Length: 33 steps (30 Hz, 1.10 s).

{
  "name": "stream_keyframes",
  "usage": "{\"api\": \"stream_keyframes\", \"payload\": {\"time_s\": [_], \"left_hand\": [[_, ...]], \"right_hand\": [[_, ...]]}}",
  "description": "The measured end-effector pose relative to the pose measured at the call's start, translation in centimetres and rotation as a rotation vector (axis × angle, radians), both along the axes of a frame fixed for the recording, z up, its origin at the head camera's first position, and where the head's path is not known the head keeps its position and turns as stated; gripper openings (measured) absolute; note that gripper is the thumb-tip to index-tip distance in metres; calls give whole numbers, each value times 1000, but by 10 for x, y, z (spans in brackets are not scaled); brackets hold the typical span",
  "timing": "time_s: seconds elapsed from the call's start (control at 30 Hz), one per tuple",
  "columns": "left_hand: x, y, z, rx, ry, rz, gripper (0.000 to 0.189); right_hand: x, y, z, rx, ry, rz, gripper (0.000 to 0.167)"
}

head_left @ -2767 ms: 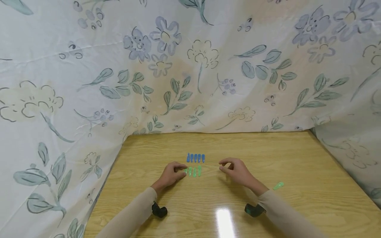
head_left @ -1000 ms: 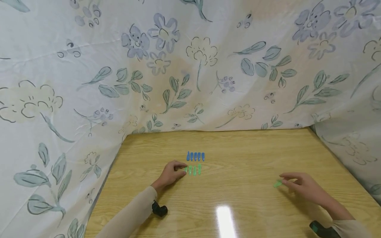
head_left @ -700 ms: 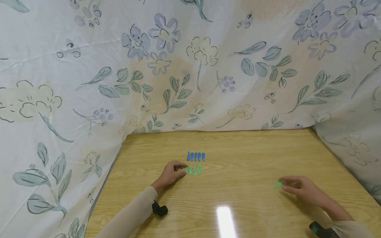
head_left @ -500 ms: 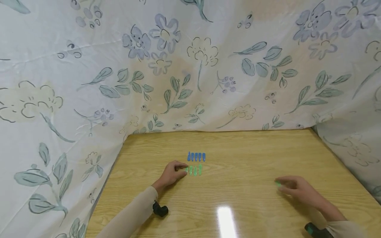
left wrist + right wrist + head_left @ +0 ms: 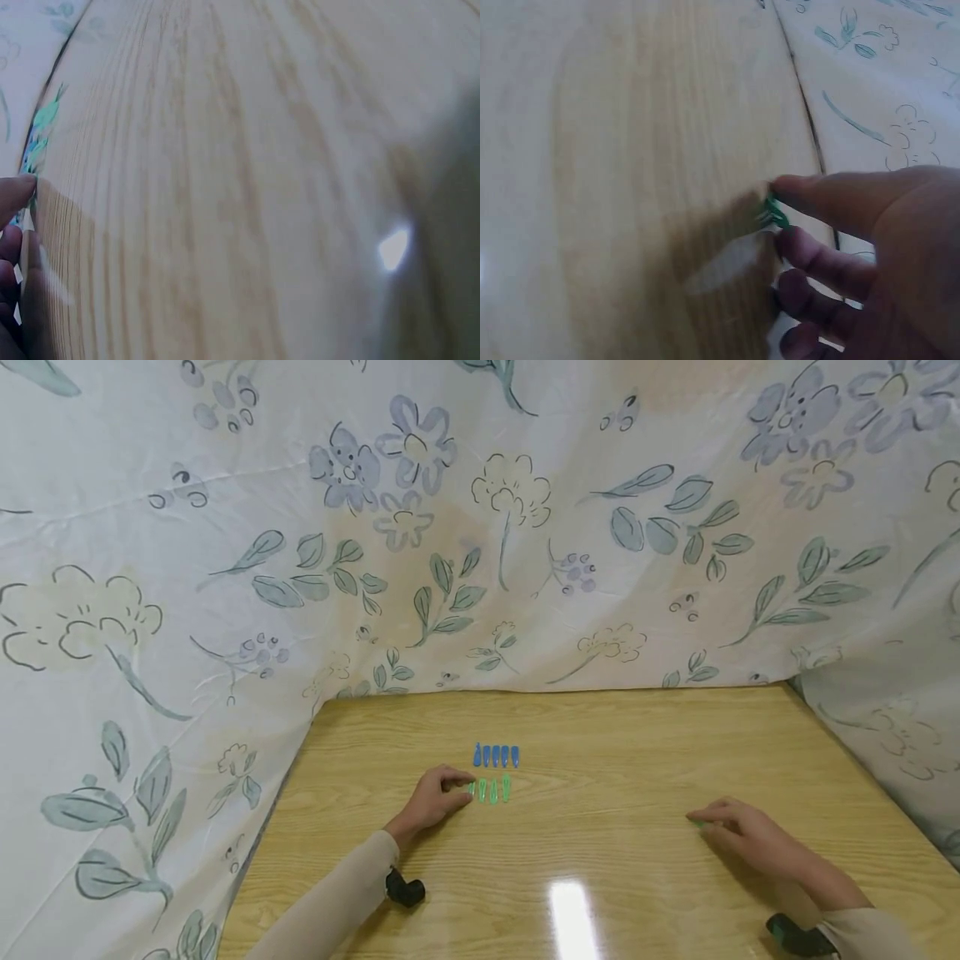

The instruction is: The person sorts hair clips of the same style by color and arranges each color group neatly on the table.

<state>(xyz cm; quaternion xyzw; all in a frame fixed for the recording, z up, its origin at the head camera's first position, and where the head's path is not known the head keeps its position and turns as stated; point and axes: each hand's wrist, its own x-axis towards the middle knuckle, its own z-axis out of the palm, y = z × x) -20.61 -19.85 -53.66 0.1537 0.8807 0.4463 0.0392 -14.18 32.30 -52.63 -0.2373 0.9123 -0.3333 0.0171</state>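
Note:
On the wooden table, green hair clips (image 5: 493, 792) stand side by side in a short row. Behind them is a matching row of blue hair clips (image 5: 496, 756). My left hand (image 5: 429, 799) has its thumb and index finger at the two ends of the leftmost green clip (image 5: 472, 789), holding it in line. Well to the right, my right hand (image 5: 753, 839) pinches another green hair clip (image 5: 775, 215) low over the tabletop, between thumb and index finger. In the head view the fingers hide most of that clip.
The wooden table (image 5: 615, 752) is bordered by a floral cloth (image 5: 525, 610) at the back and both sides. A bright light reflection (image 5: 572, 914) lies on its front part. Each wrist wears a black camera (image 5: 405, 888).
My right hand has travelled from beside the rows to the lone green clip on the right, turned it a little and taken it between its fingers. My left hand has stayed put.

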Motion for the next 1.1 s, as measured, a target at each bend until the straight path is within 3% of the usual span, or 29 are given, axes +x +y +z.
{"api": "stream_keyframes", "payload": {"time_s": [0.1,0.2,0.63,0.97,1.1], "left_hand": [[0,0,1,-2,-4,1,26],[0,0,3,-5,-7,2,26],[-2,1,5,-9,2,-11,27],[-1,-1,3,-9,8,-14,26],[0,-1,1,-14,11,-16,26]], "right_hand": [[-3,2,2,5,-15,69,26],[-4,1,2,7,-13,78,27],[-9,-9,4,37,-81,-9,32],[-14,-14,2,45,-35,-53,27],[-16,-16,3,30,-74,-52,27]]}}
